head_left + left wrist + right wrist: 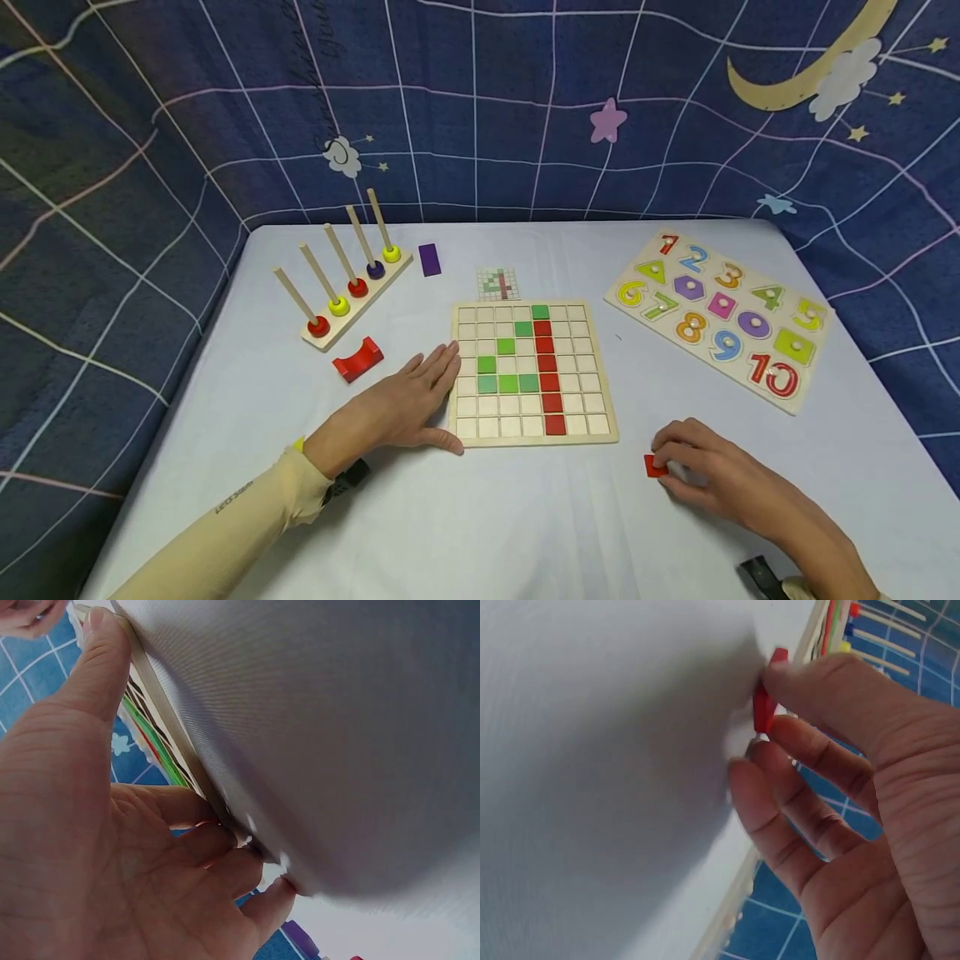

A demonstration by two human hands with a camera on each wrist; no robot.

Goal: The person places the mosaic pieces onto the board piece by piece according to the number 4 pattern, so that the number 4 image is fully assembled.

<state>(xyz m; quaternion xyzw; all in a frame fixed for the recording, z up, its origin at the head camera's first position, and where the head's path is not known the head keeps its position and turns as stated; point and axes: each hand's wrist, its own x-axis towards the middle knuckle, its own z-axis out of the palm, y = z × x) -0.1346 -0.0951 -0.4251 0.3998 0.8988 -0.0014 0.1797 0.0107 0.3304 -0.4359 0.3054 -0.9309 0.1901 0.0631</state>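
A wooden grid board (536, 444) lies flat on the table, filled with small white, green and red square tiles. Red tiles (548, 364) form an upright column right of its middle, and several green tiles (507, 384) make an angled shape beside it. My left hand (405, 404) rests at the board's left edge, thumb at the near corner and fingers extended along the side. Off to the right of the board, my right hand (708, 471) pinches a red tile (655, 467) close over the tablecloth. In the right wrist view the thumb and fingers hold this red tile (763, 705) on edge.
Behind the board lies a small pattern card (498, 284). At the left stand a peg stand (360, 304) with coloured rings, a red arch block (358, 360) and a purple block (430, 260). A number puzzle board (723, 321) lies at the right.
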